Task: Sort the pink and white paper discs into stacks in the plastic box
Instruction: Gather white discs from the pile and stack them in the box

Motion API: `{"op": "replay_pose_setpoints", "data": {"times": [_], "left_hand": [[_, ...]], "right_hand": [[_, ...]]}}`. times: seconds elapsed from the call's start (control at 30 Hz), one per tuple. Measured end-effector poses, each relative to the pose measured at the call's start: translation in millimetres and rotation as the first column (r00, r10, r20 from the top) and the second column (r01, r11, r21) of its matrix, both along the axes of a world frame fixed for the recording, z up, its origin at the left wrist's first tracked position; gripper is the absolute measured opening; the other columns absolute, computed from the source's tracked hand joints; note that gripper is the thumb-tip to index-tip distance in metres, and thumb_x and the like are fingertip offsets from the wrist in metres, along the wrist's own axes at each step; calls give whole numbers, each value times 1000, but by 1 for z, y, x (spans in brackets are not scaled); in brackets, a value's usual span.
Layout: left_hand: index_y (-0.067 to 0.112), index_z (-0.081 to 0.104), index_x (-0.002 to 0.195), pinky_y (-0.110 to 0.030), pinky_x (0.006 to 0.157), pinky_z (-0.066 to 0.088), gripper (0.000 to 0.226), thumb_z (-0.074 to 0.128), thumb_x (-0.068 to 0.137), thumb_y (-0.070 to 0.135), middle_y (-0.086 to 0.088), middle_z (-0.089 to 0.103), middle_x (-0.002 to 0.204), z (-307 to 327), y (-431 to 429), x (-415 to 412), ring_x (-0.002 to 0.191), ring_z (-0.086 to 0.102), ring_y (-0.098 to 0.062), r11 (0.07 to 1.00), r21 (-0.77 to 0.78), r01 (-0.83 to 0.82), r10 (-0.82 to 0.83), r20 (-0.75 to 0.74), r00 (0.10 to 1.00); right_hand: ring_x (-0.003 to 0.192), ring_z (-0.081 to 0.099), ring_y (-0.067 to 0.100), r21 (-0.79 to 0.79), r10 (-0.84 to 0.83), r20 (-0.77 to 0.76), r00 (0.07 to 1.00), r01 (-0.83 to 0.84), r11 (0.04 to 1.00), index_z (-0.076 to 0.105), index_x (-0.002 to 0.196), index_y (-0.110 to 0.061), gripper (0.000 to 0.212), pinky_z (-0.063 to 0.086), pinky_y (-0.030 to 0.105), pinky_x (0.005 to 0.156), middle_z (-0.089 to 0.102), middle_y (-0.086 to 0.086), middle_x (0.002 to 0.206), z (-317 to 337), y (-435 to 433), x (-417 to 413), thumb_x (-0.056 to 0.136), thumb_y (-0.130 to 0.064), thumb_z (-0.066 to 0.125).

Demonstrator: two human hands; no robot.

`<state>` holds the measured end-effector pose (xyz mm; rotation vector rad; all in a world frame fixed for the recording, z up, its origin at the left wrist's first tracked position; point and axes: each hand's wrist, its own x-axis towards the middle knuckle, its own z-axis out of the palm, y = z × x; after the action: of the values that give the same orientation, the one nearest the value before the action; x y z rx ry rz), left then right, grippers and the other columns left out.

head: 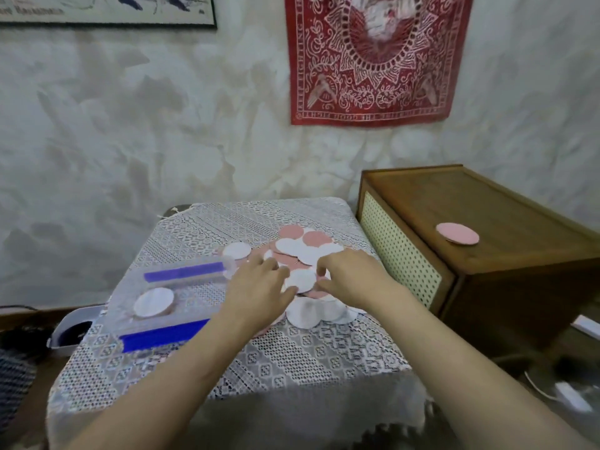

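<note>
Pile: pink and white paper discs (306, 251) lie mixed and overlapping on the lace tablecloth (292, 355), right of centre
Plastic box: the clear plastic box (168, 300) with blue side strips (185, 272) sits to the left of the pile, its long axis running left to right across the table, its near end touching or just beside the left forearm
Already in the box: one white disc (154, 302) lies flat toward its left end; whether more lie under it I cannot tell
Stray stack: a pink disc (457, 233) rests on the wooden cabinet (487, 228), well apart from the pile
Left hand: the left hand (259, 282) lies palm down on the pile's left edge, fingers spread and lightly curled on the discs, not closed on any one
Right hand: the right hand (352, 276) presses on the pile's middle, fingers bent together; the tips are hidden, so I cannot tell whether a disc is pinched
Key relation: the box lies leftward from both hands, and the left hand is the nearer one, so a disc lifted here most likely travels left across a short gap
Stage: judged early, with most discs unsorted
</note>
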<state>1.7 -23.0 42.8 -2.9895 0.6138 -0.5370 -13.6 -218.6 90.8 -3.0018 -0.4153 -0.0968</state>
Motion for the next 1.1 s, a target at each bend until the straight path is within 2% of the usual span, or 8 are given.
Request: {"op": "replay_pose_setpoints", "data": {"times": [0.1,0.17,0.43,0.63,0.7,0.83,0.93,1.1], "left_hand": [[19,74,92,-37,72,51,47,39,86,50,-3,70,85,-27,-24,-1,80,60,-25,999,7,52,-51,-36,998],[19,71,103,-40,78,50,45,39,91,49,-3,68,98,-44,-33,-5,87,58,-23,998,-17,65,-66,-67,996],[19,71,113,-39,74,51,46,45,90,49,-1,69,106,-72,-31,-13,90,59,-26,974,-225,38,-35,16,999],[22,68,120,-41,82,51,46,49,90,50,1,66,119,-72,-23,-18,105,57,-25,967,-254,28,-35,-26,999],[23,68,120,-40,83,50,44,48,91,50,3,65,120,-73,-20,-20,106,56,-24,968,-251,18,-27,-31,999],[23,70,116,-37,82,50,39,50,91,46,1,67,116,-74,-14,-24,103,57,-23,962,-273,28,-33,-14,999],[23,70,113,-37,82,50,34,53,92,42,2,66,116,-73,-10,-24,102,57,-22,956,-291,41,-46,-11,999],[23,69,115,-36,87,49,31,54,93,41,4,65,119,-74,-6,-23,107,54,-19,941,-334,49,-62,-29,998]], "right_hand": [[110,61,30,-3,-8,-30,1000,8,1000,66,118,-23,33,47,37,83,68,5,117,-20,-13,-3,95,-46,60],[113,61,30,18,-14,-64,998,15,1000,63,124,-23,37,49,38,86,66,5,122,-36,-19,-4,95,-46,61],[106,60,22,147,-16,-88,996,29,989,59,130,-25,46,51,42,89,59,-1,122,-75,-32,-1,92,-50,61],[91,65,20,238,-91,-45,995,99,966,68,104,-30,18,50,35,75,69,-6,100,-79,-29,16,96,-42,58],[90,65,23,263,-124,-23,992,126,957,69,100,-29,16,47,33,71,70,-6,96,-76,-22,26,96,-41,57],[96,64,28,288,-147,-37,988,152,946,66,104,-25,37,50,37,78,70,-2,101,-79,-2,47,88,-59,62],[94,63,32,266,-167,-50,985,175,948,62,95,-22,47,46,37,71,65,2,97,-85,12,57,81,-66,64],[104,61,34,360,-225,-134,965,259,896,52,114,-19,46,50,42,84,62,5,113,-82,20,62,84,-46,75]]}}
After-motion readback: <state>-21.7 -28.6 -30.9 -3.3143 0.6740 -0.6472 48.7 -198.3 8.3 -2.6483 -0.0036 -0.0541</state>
